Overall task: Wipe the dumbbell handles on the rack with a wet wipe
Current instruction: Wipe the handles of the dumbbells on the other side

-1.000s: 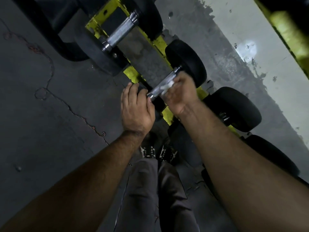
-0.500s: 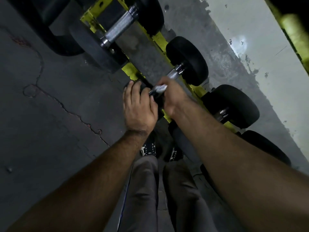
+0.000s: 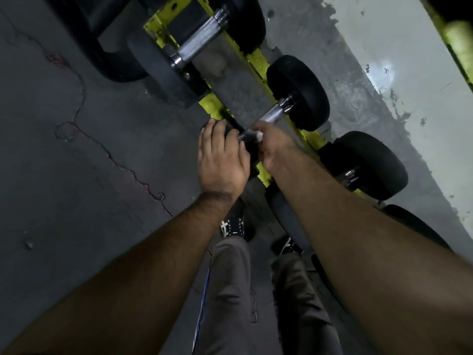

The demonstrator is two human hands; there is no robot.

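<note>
Holding a white wipe (image 3: 259, 135), the right hand (image 3: 275, 146) curls round the near end of a shiny bar (image 3: 271, 116) on the yellow rack (image 3: 258, 63). The left hand (image 3: 221, 160) rests flat on the near black weight, fingers straight. The dumbbell looks heavy and hard; the wipe soft and wet, so squeeze around the bumpy bar.

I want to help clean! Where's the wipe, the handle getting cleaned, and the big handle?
wipe (image 3: 259, 135), head view, white corner showing by the right hand's fingers.
handle (image 3: 271, 115), head view, bare knurled part.
big handle (image 3: 198, 42), head view, middle of knurled bar.
</note>
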